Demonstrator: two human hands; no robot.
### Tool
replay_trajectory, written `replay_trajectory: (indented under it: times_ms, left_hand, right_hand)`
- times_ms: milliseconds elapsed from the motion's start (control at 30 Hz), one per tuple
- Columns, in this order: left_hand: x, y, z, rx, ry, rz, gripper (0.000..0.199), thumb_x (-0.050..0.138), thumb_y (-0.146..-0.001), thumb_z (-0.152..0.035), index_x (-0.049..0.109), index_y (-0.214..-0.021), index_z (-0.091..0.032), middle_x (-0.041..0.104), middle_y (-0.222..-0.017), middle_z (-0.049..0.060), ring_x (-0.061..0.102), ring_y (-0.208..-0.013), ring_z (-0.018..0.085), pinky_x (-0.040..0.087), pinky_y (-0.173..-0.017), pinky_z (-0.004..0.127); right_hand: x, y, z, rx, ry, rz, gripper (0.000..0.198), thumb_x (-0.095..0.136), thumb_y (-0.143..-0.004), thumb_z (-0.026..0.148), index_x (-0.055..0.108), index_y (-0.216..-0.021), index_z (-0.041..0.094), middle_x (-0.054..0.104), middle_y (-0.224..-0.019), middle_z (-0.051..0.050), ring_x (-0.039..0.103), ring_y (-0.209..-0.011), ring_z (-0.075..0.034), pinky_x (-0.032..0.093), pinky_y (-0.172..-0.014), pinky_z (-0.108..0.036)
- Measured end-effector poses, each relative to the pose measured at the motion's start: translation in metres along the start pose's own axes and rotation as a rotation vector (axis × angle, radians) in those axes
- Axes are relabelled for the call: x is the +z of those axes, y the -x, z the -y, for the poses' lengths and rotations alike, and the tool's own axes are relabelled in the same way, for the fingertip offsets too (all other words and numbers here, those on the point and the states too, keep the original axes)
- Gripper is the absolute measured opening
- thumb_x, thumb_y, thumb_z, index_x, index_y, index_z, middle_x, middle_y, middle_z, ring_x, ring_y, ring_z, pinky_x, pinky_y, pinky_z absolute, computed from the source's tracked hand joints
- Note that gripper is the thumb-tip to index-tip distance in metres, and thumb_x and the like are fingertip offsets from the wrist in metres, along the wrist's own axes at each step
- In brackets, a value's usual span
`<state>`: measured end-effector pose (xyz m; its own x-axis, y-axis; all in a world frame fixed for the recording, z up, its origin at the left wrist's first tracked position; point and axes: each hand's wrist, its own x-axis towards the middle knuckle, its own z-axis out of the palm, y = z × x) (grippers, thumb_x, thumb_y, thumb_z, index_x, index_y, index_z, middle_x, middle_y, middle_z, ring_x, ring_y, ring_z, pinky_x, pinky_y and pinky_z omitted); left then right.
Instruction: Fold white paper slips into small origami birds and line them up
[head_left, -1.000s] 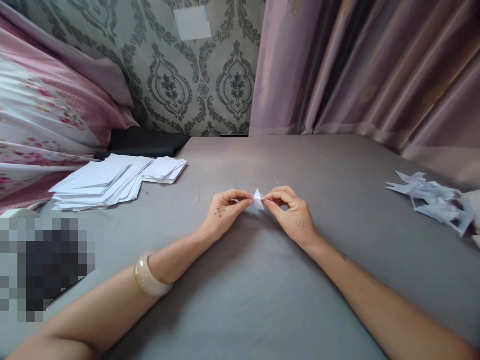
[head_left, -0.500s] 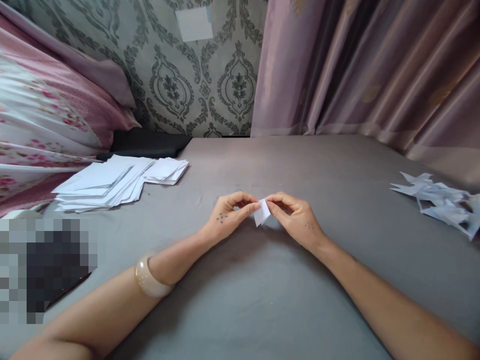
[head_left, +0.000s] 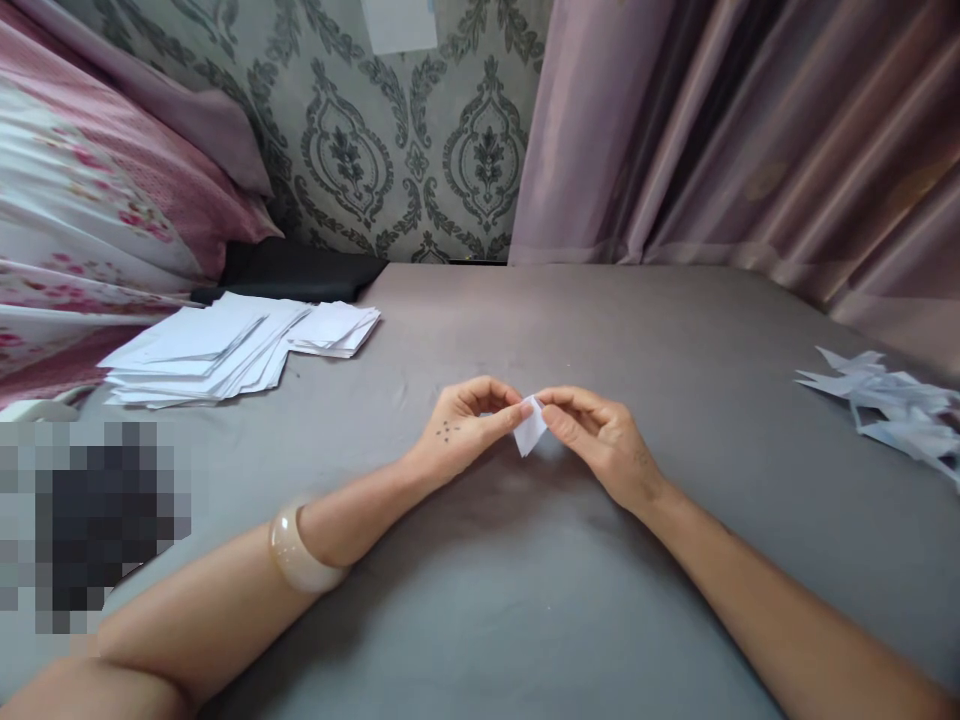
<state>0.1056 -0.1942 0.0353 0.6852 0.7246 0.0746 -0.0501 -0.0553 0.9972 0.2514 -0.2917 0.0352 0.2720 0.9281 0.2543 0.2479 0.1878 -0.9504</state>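
My left hand (head_left: 466, 428) and right hand (head_left: 611, 440) meet in front of me, thumbs and fingertips pinching a small folded white paper (head_left: 529, 434) between them, its pointed end hanging below my thumbs. A pale bangle (head_left: 300, 552) circles my left forearm. Beyond my left hand, off to its left, lie stacked white sheets (head_left: 199, 350); well to the right of my right hand sits a pile of folded paper pieces (head_left: 892, 400).

A grey, faintly wrinkled cloth surface (head_left: 480, 610) carries a large paper stack (head_left: 191, 350) at far left, a smaller stack (head_left: 334, 328) beside it, and a folded-paper heap (head_left: 892, 400) at right.
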Motion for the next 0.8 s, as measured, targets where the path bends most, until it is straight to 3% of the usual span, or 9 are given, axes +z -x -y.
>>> replay_trajectory:
  times_ms: [100, 267, 500, 700, 800]
  left_hand:
    - [0.0008, -0.0016, 0.0016, -0.018, 0.084, 0.008, 0.026, 0.075, -0.072, -0.035, 0.063, -0.076, -0.012, 0.065, -0.073, 0.002, 0.058, -0.068, 0.011, 0.045, -0.067, 0.024]
    - [0.0002, -0.0033, 0.0050, 0.008, 0.216, 0.078, 0.030, 0.077, -0.071, -0.029, 0.062, -0.092, -0.015, 0.064, -0.083, 0.001, 0.060, -0.077, 0.011, 0.046, -0.075, 0.026]
    - [-0.0024, -0.0034, 0.0056, -0.089, 0.159, 0.138, 0.026, 0.075, -0.073, -0.034, 0.063, -0.080, -0.012, 0.064, -0.076, 0.001, 0.057, -0.069, 0.010, 0.043, -0.067, 0.024]
    - [-0.0011, -0.0029, 0.0086, -0.123, 0.178, 0.240, 0.026, 0.077, -0.071, -0.030, 0.062, -0.085, -0.014, 0.064, -0.075, 0.000, 0.059, -0.069, 0.010, 0.043, -0.068, 0.024]
    - [0.0001, -0.0021, 0.0072, -0.176, 0.286, 0.172, 0.023, 0.077, -0.070, -0.029, 0.062, -0.080, -0.015, 0.065, -0.074, 0.000, 0.059, -0.068, 0.010, 0.043, -0.066, 0.022]
  right_hand:
    - [0.0022, -0.0005, -0.0043, 0.007, -0.004, -0.040, 0.018, 0.069, -0.077, 0.033, 0.069, -0.091, 0.023, 0.071, -0.087, -0.002, 0.066, -0.080, -0.016, 0.053, -0.077, -0.030]
    - [0.0030, -0.0021, -0.0048, 0.054, -0.012, -0.086, 0.015, 0.069, -0.077, 0.034, 0.071, -0.087, 0.024, 0.073, -0.090, -0.002, 0.068, -0.085, -0.018, 0.054, -0.081, -0.033]
    - [0.0008, -0.0032, -0.0065, 0.090, -0.031, -0.107, 0.020, 0.071, -0.075, 0.035, 0.069, -0.091, 0.022, 0.073, -0.087, -0.003, 0.068, -0.082, -0.016, 0.054, -0.077, -0.032]
    - [0.0003, -0.0013, -0.0044, 0.112, 0.041, -0.125, 0.024, 0.071, -0.075, 0.037, 0.066, -0.094, 0.022, 0.069, -0.078, -0.001, 0.064, -0.071, -0.014, 0.052, -0.070, -0.030]
    - [-0.0001, -0.0009, -0.0025, 0.136, -0.055, -0.166, 0.030, 0.066, -0.079, 0.045, 0.063, -0.098, 0.022, 0.067, -0.088, -0.003, 0.063, -0.075, -0.014, 0.052, -0.072, -0.030]
